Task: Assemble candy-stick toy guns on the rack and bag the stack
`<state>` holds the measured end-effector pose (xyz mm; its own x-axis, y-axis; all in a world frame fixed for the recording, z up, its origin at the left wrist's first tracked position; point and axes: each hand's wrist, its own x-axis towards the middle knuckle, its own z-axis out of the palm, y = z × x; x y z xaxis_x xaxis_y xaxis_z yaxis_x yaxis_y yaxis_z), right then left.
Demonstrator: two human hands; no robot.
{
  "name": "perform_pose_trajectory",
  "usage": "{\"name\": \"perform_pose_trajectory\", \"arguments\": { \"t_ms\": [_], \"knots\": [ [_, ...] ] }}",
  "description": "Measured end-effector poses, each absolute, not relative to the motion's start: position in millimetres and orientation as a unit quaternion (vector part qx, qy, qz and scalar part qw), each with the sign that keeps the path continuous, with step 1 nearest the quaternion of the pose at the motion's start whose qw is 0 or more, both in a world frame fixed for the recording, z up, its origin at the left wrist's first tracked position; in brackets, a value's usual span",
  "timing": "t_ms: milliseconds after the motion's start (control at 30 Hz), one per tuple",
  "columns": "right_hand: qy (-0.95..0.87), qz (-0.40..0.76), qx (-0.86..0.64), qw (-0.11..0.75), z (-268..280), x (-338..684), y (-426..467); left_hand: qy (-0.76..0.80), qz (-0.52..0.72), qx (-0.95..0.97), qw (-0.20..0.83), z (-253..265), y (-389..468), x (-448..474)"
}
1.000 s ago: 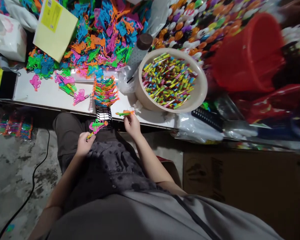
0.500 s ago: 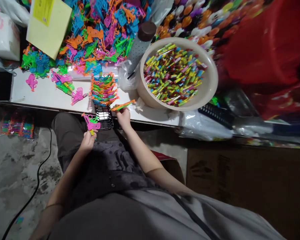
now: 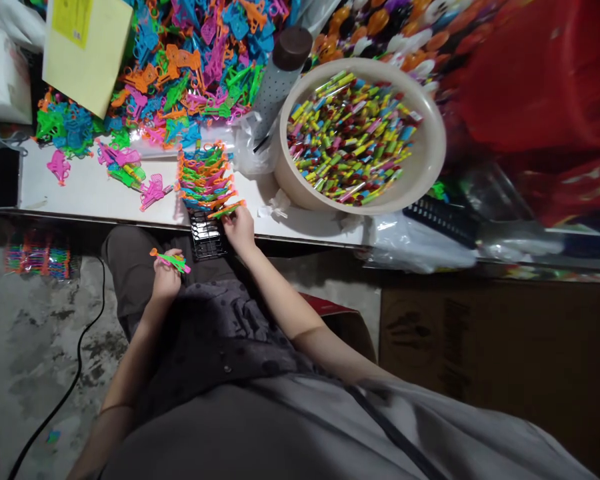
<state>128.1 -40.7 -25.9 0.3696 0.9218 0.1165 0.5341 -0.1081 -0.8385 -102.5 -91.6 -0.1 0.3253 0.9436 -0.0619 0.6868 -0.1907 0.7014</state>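
Note:
A black slotted rack (image 3: 208,235) juts over the table's front edge, its far part filled with a row of upright toy guns (image 3: 206,172) in orange, green, pink and blue. At the row's near end, my right hand (image 3: 240,230) pinches an orange and green toy gun (image 3: 226,209) over the rack. Left of the rack, above my lap, my left hand (image 3: 167,279) is closed on a few toy guns (image 3: 173,261), pink and green with an orange tip. Several loose pink toy guns (image 3: 155,191) lie on the white tabletop.
A beige tub (image 3: 437,143) of small colourful tubes stands right of the rack, beside a dotted bottle (image 3: 280,77). Behind is a heap of toy guns (image 3: 180,60). A phone (image 3: 4,177) lies at left. Packed toys (image 3: 37,257) and a black cable (image 3: 80,353) are on the floor.
My right hand has moved left with its toy gun, bringing it over the rack's near end. My left hand has drawn left, away from the rack, and turned its toy guns edge-on.

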Motion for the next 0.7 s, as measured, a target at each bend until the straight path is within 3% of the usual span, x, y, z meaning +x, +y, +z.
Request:
{"name": "perform_pose_trajectory", "arguments": {
  "t_ms": [233, 400, 500, 700],
  "knots": [
    [-0.500, 0.210, -0.725, 0.426, -23.0, 116.4, -40.6, 0.569, 0.160, 0.756, 0.280, 11.7, -82.9, -108.8],
    [-0.491, 0.204, -0.741, 0.410, -21.5, 111.9, -41.1, 0.628, 0.236, 0.693, 0.265, 8.7, -73.8, -107.1],
    [-0.497, 0.207, -0.745, 0.394, -19.5, 111.9, -39.7, 0.579, 0.292, 0.699, 0.302, 3.7, -58.0, -95.9],
    [-0.502, 0.233, -0.748, 0.366, -10.2, 115.2, -36.6, 0.538, 0.442, 0.666, 0.269, -16.0, -12.3, -59.5]
  ]
}}
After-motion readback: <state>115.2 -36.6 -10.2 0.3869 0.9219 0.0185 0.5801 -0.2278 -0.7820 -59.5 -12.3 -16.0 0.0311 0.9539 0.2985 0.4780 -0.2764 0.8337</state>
